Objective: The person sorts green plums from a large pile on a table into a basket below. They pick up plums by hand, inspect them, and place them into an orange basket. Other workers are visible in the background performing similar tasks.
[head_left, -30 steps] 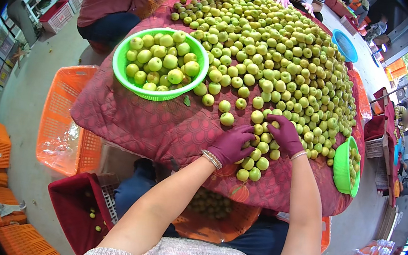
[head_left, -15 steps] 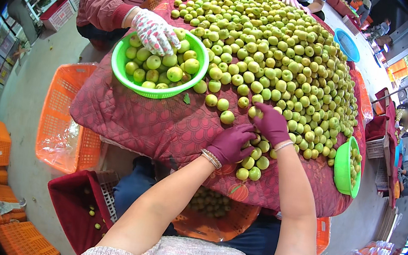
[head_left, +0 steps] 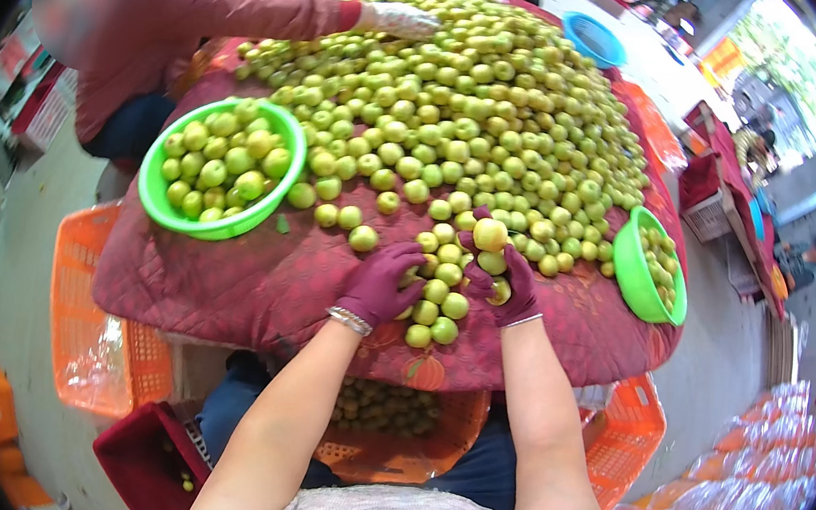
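Observation:
Both my hands wear maroon gloves over a large heap of round yellow-green fruits (head_left: pixel 507 95), small and apple-like, on a table with a maroon quilted cloth (head_left: pixel 223 284). Fingers curled, my left hand (head_left: pixel 377 282) closes round a fruit (head_left: pixel 411 277) that shows only in part at its fingertips. My right hand (head_left: pixel 518 286) grips a yellowish fruit (head_left: pixel 490 234) between thumb and fingers, raised a little above the others; more fruits lie under that hand. Between the hands, a loose cluster of fruits (head_left: pixel 427 312) stretches toward the table's near edge.
Bright green baskets of fruit stand at left (head_left: pixel 278 200) and right (head_left: pixel 628 270). Across the table's left side reaches a co-worker's sleeve (head_left: pixel 274 13) and gloved hand (head_left: pixel 404 21). Blue basins (head_left: pixel 593 40) sit at the far edge. Orange crates (head_left: pixel 72 287) flank the table; fruit fills one near my legs.
My view has shifted, and my hands have moved apart. The right hand has lifted a fruit. The co-worker's hand has left the left green basket and reaches over the heap.

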A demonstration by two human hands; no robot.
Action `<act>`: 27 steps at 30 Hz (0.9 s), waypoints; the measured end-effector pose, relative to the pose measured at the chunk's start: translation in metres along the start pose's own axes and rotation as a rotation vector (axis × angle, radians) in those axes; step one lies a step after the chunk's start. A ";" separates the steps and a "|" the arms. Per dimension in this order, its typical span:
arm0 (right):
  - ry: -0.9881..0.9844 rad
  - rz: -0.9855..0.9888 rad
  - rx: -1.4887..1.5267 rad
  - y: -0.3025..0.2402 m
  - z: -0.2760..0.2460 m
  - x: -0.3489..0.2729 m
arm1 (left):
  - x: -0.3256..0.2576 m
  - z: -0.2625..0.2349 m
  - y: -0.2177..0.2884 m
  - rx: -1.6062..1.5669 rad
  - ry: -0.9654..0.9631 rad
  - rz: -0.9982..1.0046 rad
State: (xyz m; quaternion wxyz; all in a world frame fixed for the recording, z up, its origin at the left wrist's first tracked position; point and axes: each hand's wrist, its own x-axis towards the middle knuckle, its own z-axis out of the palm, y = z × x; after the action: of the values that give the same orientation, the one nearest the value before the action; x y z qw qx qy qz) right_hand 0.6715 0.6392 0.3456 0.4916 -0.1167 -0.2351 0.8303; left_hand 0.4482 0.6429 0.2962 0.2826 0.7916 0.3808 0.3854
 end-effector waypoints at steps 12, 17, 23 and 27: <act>0.782 -0.597 -0.699 -0.109 0.044 -0.088 | -0.003 0.000 0.003 0.044 -0.013 -0.053; 0.876 -0.610 -0.971 -0.107 0.061 -0.098 | -0.001 0.008 0.007 0.006 -0.007 -0.080; 0.818 -0.614 -0.921 -0.101 0.059 -0.093 | 0.002 0.006 0.003 0.030 0.002 -0.038; 0.731 -0.404 -1.041 -0.072 0.066 -0.077 | 0.002 0.002 0.000 0.032 0.076 0.005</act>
State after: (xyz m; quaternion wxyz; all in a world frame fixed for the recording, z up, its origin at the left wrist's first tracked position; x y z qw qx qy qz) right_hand 0.7361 0.5827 0.4360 0.5651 -0.5664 -0.4408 0.4070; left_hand 0.4510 0.6446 0.2960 0.2543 0.7817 0.3952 0.4100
